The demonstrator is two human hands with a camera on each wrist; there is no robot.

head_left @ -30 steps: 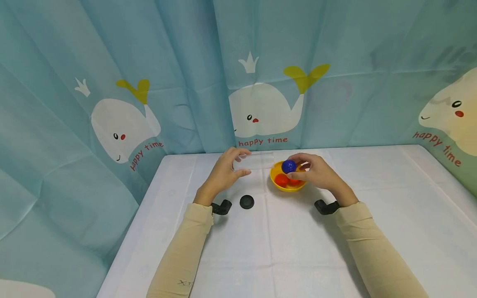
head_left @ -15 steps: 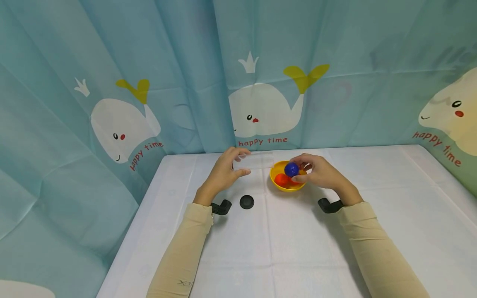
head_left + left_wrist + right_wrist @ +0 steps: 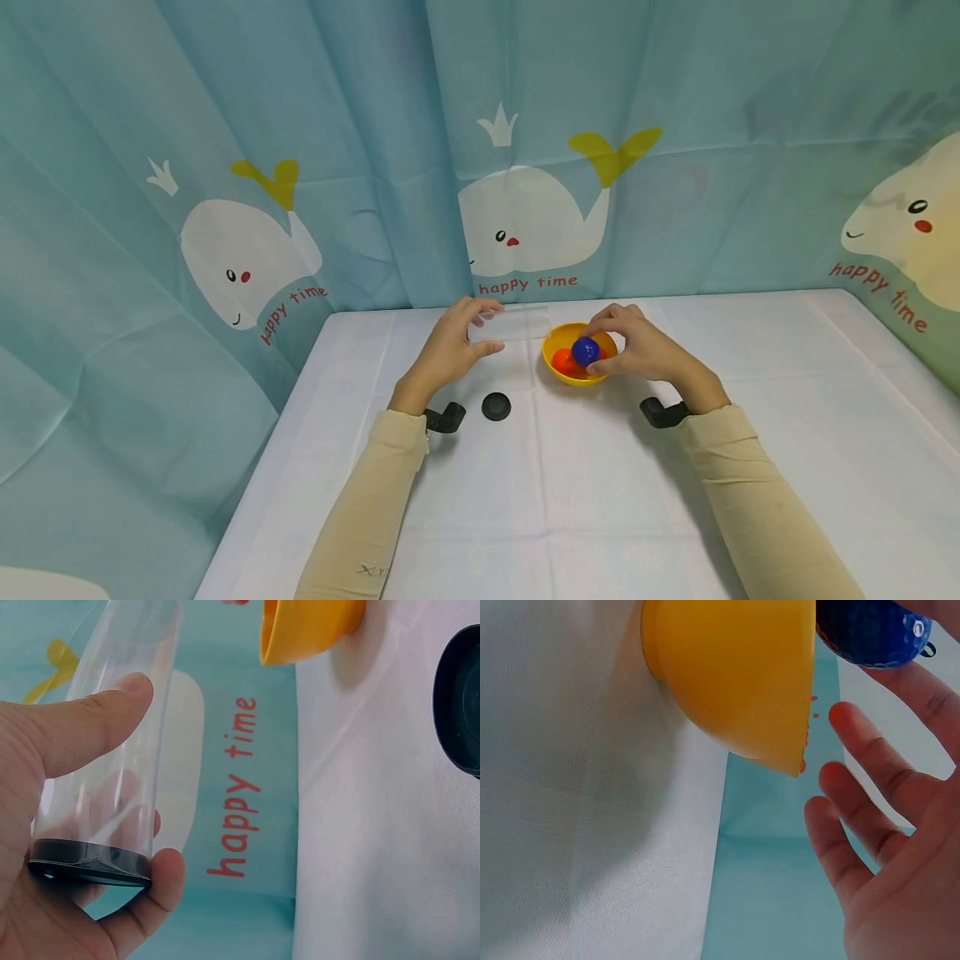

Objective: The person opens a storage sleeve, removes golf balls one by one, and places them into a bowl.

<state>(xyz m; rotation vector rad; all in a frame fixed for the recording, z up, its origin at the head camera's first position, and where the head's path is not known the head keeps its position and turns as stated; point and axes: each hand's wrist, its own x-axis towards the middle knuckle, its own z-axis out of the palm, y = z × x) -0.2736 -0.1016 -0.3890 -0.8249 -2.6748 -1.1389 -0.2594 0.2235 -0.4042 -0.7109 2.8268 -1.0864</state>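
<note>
My left hand point(image 3: 450, 346) grips a clear plastic tube point(image 3: 521, 323), held sideways. In the left wrist view a black cap point(image 3: 90, 862) closes the tube's near end, with my thumb and fingers wrapped around it. My right hand point(image 3: 637, 343) pinches a blue golf ball point(image 3: 585, 351) between thumb and index finger, over the yellow bowl point(image 3: 551, 342). Orange-red balls point(image 3: 564, 362) lie in the bowl beneath, partly covered by the blue one. The other right fingers are spread loosely beside the bowl in the right wrist view.
A loose black cap point(image 3: 496, 407) lies on the white tablecloth point(image 3: 480, 517), in front of the tube. A blue curtain point(image 3: 405, 150) with whale prints hangs behind the table's back edge. Both wrists carry black camera mounts.
My right hand has shifted slightly right, then lowered the blue golf ball a little towards the orange-red balls. The left hand and the tube stay in place.
</note>
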